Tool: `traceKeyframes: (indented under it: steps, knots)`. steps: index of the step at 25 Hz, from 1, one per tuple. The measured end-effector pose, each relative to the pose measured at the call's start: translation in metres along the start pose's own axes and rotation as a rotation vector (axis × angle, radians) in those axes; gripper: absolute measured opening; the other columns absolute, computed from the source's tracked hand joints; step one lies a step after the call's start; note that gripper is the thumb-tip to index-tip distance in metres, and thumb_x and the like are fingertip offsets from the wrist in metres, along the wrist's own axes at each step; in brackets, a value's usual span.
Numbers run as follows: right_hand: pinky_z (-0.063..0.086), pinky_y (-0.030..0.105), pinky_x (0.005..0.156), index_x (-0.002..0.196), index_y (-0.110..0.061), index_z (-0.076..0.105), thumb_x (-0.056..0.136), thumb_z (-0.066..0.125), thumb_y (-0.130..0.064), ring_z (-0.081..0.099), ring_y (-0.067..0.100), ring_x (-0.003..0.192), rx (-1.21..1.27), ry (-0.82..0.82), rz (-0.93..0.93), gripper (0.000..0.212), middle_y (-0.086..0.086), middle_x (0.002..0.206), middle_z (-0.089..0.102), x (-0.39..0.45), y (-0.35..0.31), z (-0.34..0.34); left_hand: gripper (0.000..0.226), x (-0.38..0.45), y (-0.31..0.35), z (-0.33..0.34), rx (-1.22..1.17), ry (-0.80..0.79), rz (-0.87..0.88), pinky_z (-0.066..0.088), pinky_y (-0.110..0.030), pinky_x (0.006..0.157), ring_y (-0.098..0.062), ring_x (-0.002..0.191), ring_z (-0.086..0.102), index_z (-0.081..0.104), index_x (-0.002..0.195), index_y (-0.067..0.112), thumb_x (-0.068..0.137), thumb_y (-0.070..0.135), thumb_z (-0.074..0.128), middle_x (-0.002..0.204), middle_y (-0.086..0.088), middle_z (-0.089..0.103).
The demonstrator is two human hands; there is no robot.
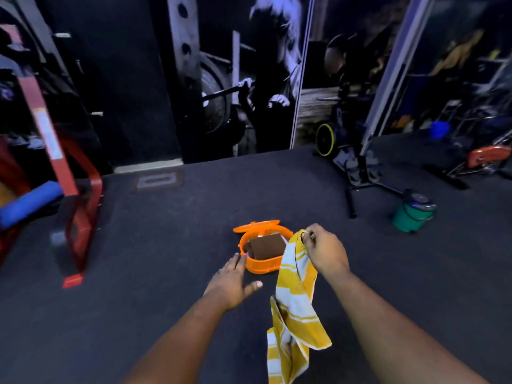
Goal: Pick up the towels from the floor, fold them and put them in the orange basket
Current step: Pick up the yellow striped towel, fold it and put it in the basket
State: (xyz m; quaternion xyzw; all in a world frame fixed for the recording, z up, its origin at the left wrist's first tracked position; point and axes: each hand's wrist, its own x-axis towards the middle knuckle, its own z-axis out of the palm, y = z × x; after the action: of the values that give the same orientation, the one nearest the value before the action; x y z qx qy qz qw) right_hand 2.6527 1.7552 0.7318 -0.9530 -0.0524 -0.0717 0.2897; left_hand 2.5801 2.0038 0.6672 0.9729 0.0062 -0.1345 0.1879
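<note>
Yellow-and-white striped cloth is pinched at its top edge by the right hand [322,249], thumb and curled fingers closed tight on a corner of the striped towel [295,309]. From that pinch the towel hangs down in loose folds toward six o'clock, unfolded, its lower end running out of the bottom of the view. The hanging cloth crosses in front of the orange basket's near rim on the three o'clock side.

At nine o'clock from the towel, the left hand [234,281] is spread flat, fingers straight and apart, thumb out toward the towel. It holds nothing. Its fingertips [241,257] reach up to the basket's near-left rim; whether they touch it cannot be told.

At twelve o'clock from the left hand sits the orange basket [261,266] on the dark floor [166,245], its orange lid [256,225] tipped open behind it at the far side. Inside lies a brown towel [266,246], folded.

Farther out, a green bucket [412,214] stands at two o'clock from the basket, well apart. An exercise bike [349,151] with a yellow-rimmed wheel is beyond it near the wall. At nine o'clock, well apart, is a red metal frame [80,217] with a blue padded roll [30,203].
</note>
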Motion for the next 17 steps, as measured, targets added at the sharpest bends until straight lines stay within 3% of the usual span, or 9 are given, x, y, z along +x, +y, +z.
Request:
traceKeyframes:
  steps: [4,8,10,12,15,17]
  knots:
    - [0.048,0.036,0.062,0.093,-0.03,0.057,0.101,0.056,-0.034,0.061,0.015,0.072,0.073,0.021,0.052,0.009,-0.008,0.076,0.064,0.053,0.018,-0.015,0.079,0.08,0.048,-0.015,-0.14,0.012,0.11,0.049,-0.041,0.101,-0.025,0.132,0.052,0.038,0.15,0.03,0.087,0.077,0.049,0.151,-0.003,0.047]
    - [0.053,0.032,0.073,0.097,-0.022,0.067,0.102,0.059,-0.026,0.066,0.011,0.079,0.334,-0.063,-0.046,0.01,-0.006,0.087,0.07,0.107,0.049,-0.027,0.083,0.149,0.104,-0.024,-0.221,0.004,0.197,0.05,-0.04,0.103,-0.016,0.127,0.057,0.045,0.143,0.038,0.074,0.082,0.053,0.142,0.008,0.057]
    - [0.051,0.029,0.08,0.097,-0.017,0.068,0.103,0.057,-0.021,0.065,0.01,0.086,0.444,-0.155,-0.066,0.013,-0.004,0.094,0.071,0.129,0.064,-0.034,0.067,0.176,0.121,-0.024,-0.136,0.012,0.206,0.052,-0.041,0.097,-0.015,0.115,0.062,0.052,0.136,0.036,0.079,0.071,0.059,0.127,0.01,0.066]
    - [0.048,0.023,0.077,0.097,-0.011,0.065,0.105,0.053,-0.019,0.059,0.008,0.083,0.527,-0.225,-0.045,0.017,-0.003,0.093,0.066,0.15,0.078,-0.042,0.039,0.199,0.135,-0.022,-0.059,0.055,0.192,0.052,-0.044,0.093,-0.021,0.105,0.064,0.063,0.119,0.03,0.088,0.053,0.06,0.112,0.005,0.07]
    - [0.043,0.014,0.066,0.092,-0.008,0.059,0.108,0.048,-0.026,0.051,0.007,0.078,0.524,-0.328,0.007,0.026,-0.004,0.086,0.057,0.18,0.107,-0.061,0.013,0.221,0.149,-0.022,-0.277,0.144,0.1,0.046,-0.031,0.081,-0.021,0.094,0.063,0.069,0.103,0.023,0.098,0.028,0.058,0.101,-0.002,0.071]
    - [0.043,0.02,0.07,0.089,-0.005,0.059,0.107,0.046,-0.04,0.055,0.011,0.081,0.423,-0.402,0.034,0.041,-0.003,0.084,0.059,0.2,0.133,-0.074,0.012,0.235,0.152,-0.032,-0.452,0.247,0.031,0.046,-0.033,0.074,-0.017,0.084,0.061,0.068,0.093,0.022,0.1,0.018,0.059,0.092,-0.003,0.07]
